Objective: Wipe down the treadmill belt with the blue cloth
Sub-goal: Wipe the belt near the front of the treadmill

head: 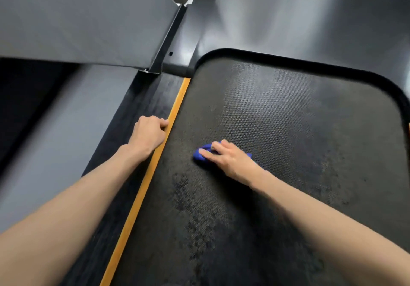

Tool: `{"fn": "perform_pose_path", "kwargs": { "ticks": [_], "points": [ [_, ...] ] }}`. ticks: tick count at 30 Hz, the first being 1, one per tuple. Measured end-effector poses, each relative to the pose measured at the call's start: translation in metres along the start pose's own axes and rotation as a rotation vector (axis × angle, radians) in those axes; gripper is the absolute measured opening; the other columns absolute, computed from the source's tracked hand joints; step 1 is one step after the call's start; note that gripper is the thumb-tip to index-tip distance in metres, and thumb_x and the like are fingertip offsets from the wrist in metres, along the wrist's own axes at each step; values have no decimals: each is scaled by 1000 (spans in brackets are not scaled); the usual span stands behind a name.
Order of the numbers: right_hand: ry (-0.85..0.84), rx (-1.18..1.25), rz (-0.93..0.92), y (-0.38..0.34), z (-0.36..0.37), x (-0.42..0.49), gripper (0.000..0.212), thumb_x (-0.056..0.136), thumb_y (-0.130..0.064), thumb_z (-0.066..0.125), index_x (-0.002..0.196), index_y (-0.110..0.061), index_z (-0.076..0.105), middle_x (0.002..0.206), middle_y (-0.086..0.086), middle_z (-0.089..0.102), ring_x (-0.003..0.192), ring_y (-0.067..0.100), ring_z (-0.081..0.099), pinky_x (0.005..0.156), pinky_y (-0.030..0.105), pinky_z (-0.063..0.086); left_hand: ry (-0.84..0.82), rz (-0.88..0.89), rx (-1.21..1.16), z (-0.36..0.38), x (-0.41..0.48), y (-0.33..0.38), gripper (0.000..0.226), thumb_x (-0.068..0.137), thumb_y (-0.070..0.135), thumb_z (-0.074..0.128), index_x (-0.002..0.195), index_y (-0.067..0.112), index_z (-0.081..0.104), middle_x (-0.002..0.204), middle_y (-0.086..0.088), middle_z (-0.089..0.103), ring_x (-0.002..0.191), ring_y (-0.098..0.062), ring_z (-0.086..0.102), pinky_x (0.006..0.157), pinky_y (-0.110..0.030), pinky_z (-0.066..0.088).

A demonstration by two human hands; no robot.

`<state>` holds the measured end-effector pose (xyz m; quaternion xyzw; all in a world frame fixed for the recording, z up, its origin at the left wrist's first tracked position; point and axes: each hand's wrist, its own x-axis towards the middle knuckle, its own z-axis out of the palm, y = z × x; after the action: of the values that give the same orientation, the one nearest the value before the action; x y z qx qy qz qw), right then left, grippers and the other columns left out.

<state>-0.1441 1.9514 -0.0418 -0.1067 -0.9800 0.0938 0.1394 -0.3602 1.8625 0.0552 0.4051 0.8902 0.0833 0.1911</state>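
Observation:
The dark textured treadmill belt (288, 119) fills the middle and right of the view. A small blue cloth (200, 156) lies bunched on the belt near its left side. My right hand (228, 159) presses down on the cloth with straight fingers, covering most of it. My left hand (149, 133) rests on the black side rail (133, 119) with its fingers curled, knuckles against the orange strip (175, 110), and holds nothing.
The orange strip runs diagonally between the side rail and the belt. A black motor cover (288, 19) curves around the belt's far end. A grey upright panel (77, 19) rises at the upper left. Grey floor (55, 141) lies left of the rail.

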Motion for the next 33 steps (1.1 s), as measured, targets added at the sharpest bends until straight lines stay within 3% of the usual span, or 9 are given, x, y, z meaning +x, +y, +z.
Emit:
{"fn": "perform_pose_path", "kwargs": {
  "ticks": [4,6,9,12,17,22,25,30,33],
  "points": [
    [300,137,816,37,2,63,37,73,-1,52,108,1,64,94,25,55,75,38,50,68,39,43,-56,22,51,4,-1,-1,52,87,-5,42,135,15,49,135,-10,53,124,-30,48,105,-41,39],
    [232,97,649,0,11,69,40,65,3,63,105,1,64,91,22,57,70,35,52,63,36,45,-97,25,68,2,-2,0,54,88,-4,44,138,15,45,134,-12,53,122,-30,49,104,-41,40],
    [2,78,-6,-51,17,40,48,64,-6,71,111,-7,62,89,10,57,69,26,52,61,30,48,-120,45,103,0,0,-1,56,88,-2,43,141,16,41,134,-14,52,124,-31,47,103,-40,40],
    [-115,27,-301,-20,11,50,37,81,-13,49,116,-14,62,90,6,57,71,23,51,62,30,47,-119,44,118,2,-7,-2,58,89,-3,41,145,14,34,129,-19,54,118,-34,48,99,-41,43],
    [-34,8,495,35,-2,115,43,82,1,47,122,-11,55,115,16,47,96,34,44,82,40,41,-182,70,120,-1,-13,-2,61,90,-2,40,147,13,26,132,-18,50,121,-32,45,98,-38,43],
    [-49,126,56,-43,18,53,54,58,-1,71,111,-4,63,94,15,59,68,30,53,59,33,52,-256,49,130,-10,-6,0,66,89,-5,41,148,20,25,142,-11,43,124,-28,45,97,-37,46],
    [-92,1,-147,-22,10,60,42,73,-16,51,113,-12,64,90,7,59,69,24,53,57,27,48,-249,25,98,-11,-8,2,66,89,-6,39,148,21,25,145,-12,39,128,-28,42,97,-34,45],
    [-36,-75,579,46,-9,136,39,90,-4,39,126,-12,50,122,15,45,103,34,44,83,39,38,-278,19,96,-6,-5,1,65,90,-2,40,149,19,23,133,-15,50,123,-27,45,99,-36,44],
    [-64,37,570,6,3,134,41,84,-3,48,124,-9,50,119,15,46,98,34,45,80,41,40,-289,18,120,-9,-1,3,64,90,-1,41,148,20,25,147,-8,37,133,-28,36,105,-36,38]
  ]
}}
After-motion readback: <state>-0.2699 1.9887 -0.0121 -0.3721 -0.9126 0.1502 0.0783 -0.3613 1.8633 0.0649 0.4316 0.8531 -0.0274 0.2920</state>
